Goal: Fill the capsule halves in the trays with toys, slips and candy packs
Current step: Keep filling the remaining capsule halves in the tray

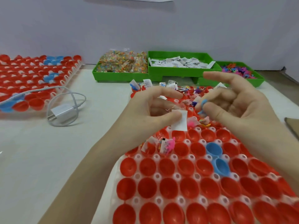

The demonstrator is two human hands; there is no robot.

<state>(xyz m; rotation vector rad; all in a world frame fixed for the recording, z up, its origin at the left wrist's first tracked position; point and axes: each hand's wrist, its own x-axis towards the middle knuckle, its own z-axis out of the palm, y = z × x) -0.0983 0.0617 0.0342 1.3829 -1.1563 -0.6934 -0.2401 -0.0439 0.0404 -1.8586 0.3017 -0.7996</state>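
A white tray (155, 176) of red capsule halves, two of them blue (214, 148), lies in front of me. Its far rows hold toys, slips and candy packs; the near rows are bare. My left hand (150, 109) pinches a white paper slip (179, 120) together with a clear candy pack (171, 109) above the tray's middle. My right hand (234, 102) pinches a small blue toy (203, 105), its index finger stretched out. Green bins at the back hold candy packs (123, 63), slips (179, 62) and coloured toys (237, 71).
A second tray (32, 78) of red and blue capsule halves sits at the far left. A white charger with its cable (63, 112) lies between the two trays. A brown cardboard edge (292, 125) shows at the right.
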